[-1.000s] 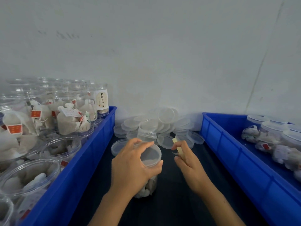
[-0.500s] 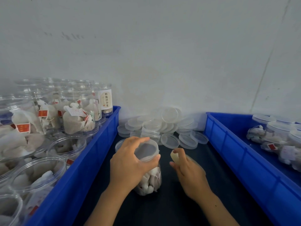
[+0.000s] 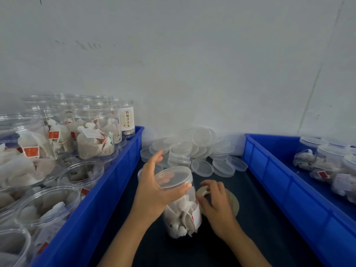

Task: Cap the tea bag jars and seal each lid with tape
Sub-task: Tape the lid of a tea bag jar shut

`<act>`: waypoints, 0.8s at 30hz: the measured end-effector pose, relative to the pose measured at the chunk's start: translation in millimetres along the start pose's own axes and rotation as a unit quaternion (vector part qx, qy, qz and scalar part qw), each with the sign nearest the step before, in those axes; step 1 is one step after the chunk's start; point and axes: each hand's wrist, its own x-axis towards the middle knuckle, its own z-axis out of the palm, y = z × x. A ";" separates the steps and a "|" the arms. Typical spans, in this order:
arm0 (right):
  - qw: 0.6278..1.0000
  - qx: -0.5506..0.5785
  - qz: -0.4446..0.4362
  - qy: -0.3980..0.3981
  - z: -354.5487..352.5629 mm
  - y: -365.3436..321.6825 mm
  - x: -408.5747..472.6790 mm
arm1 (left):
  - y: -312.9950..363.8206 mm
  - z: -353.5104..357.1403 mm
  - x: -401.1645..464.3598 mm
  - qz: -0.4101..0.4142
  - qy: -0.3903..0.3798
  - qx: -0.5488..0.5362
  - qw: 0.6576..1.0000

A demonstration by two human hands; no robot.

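Note:
A clear jar (image 3: 181, 218) stuffed with tea bags stands tilted on the dark table between two bins. A translucent lid (image 3: 173, 176) sits on it. My left hand (image 3: 152, 191) grips the jar round its top, thumb across the front of the lid rim and fingers behind, with the index finger raised. Just right of the jar, my right hand (image 3: 217, 207) curls its fingers over a flat beige tape roll (image 3: 234, 205) that lies on the table, and its fingertips pinch at the roll's left edge. Most of the roll is hidden under that hand.
A heap of loose clear lids (image 3: 200, 143) lies against the white wall behind the jar. The blue bin on the left (image 3: 123, 170) holds several uncapped jars of tea bags (image 3: 48, 201). The blue bin on the right (image 3: 269, 170) holds capped jars (image 3: 331, 157).
My right hand has dropped from beside the lid to the tape roll on the table. The jar has tilted and shifted slightly toward me, still in my left hand.

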 end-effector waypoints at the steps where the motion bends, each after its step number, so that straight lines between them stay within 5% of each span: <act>1: 0.994 0.113 0.009 0.005 -4.4 -7.1 -0.1 | -1.3 0.3 0.2 -0.004 0.003 -0.001 1.000; 5: 0.903 0.410 -0.022 -0.129 -15.7 -32.7 -4.0 | -3.8 6.2 -1.1 -0.013 -0.006 -0.039 0.999; 15: 0.823 0.545 -0.044 -0.154 -16.1 -49.5 -16.0 | -4.0 27.1 -9.7 -0.023 -0.031 -0.153 0.987; 24: 0.889 0.436 -0.031 -0.138 -21.6 -41.7 -13.5 | 1.6 26.7 0.7 -0.024 -0.028 -0.099 0.994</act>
